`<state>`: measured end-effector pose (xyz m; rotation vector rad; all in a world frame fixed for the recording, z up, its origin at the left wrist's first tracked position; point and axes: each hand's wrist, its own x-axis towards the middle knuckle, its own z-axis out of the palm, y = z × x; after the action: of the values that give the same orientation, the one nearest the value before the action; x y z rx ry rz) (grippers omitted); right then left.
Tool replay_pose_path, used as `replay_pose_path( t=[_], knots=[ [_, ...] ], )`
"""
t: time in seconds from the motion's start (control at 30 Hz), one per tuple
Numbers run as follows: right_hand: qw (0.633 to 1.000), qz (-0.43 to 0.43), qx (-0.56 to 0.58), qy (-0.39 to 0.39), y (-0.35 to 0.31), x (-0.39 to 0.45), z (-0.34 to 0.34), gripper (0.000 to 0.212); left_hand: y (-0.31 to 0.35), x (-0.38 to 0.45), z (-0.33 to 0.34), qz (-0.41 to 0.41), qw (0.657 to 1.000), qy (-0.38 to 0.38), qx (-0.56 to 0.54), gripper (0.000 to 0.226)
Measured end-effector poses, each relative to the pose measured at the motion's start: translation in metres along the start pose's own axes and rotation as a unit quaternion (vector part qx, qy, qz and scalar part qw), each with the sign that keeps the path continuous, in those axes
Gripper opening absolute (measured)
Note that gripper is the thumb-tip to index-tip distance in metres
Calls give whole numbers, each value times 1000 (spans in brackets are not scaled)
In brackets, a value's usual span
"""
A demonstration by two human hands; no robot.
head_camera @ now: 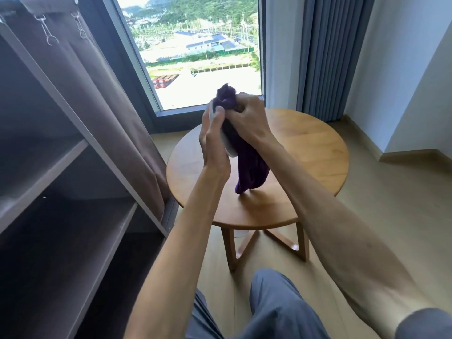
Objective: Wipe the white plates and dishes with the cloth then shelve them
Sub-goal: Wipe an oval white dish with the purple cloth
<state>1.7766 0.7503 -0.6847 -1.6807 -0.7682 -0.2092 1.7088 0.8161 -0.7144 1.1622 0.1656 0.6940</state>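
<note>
Pale wood-look flooring [381, 216] ran underfoot, grey trouser legs [274, 307] nearest the camera. Reached forward over a round wooden side table [313, 152], both bare forearms, meeting above its top and clear of it. Gripped on edge in the left hand [215, 140] a white dish [227, 145], mostly hidden, only a pale rim showing at the palm and again by the fingertips; thumb and fingers curled round that rim. Pressed against the dish's far face from the right side, the right hand [247, 111], fingers bunched tight on a dark purple cloth [247, 165]. Bulged above the knuckles of both hands, one tuft of that cloth; hung below the grip in a loose fold, the rest, its lowest point just short of the tabletop, whether touching it not clear. Stood to the left of the hands, well apart from them, an open shelf unit [73, 167] with a brown fabric cover [97, 89] drawn aside on hooks. Rose beyond the grip a tall window [195, 57] onto buildings and green hills, and to the right of it blue-grey curtains [335, 57] against a white wall.
</note>
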Motion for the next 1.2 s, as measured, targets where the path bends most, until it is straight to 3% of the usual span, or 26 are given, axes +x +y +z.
replay_pose_path(
  t=[0.17,0.33,0.5,0.63,0.8,0.9,0.97,1.1,1.2],
  knots=[
    [988,-84,11,-126,-12,-19,4,16,10,18,-5,-68,991,43,-102,47],
    [952,-34,-196,-233,-2,-9,8,22,1,13,-21,-89,983,86,-135,53],
    [918,58,-311,-239,18,5,27,22,-4,3,-37,-80,983,81,-144,58],
    [910,81,-380,-148,44,18,29,16,0,-7,-48,-59,990,73,-108,52],
    [943,64,-327,22,57,30,39,13,2,-7,-43,-49,996,53,-59,50],
    [964,53,-254,57,47,40,37,20,-2,-5,-35,-47,998,33,-34,51],
    [980,17,-193,39,39,41,36,19,-8,1,-29,-54,998,27,-32,55],
    [997,-55,-8,-52,22,14,43,17,-8,23,-19,-54,995,54,-61,40],
    [985,-3,58,-160,28,6,29,14,-11,36,-30,-93,986,112,-82,43]
  ],
)
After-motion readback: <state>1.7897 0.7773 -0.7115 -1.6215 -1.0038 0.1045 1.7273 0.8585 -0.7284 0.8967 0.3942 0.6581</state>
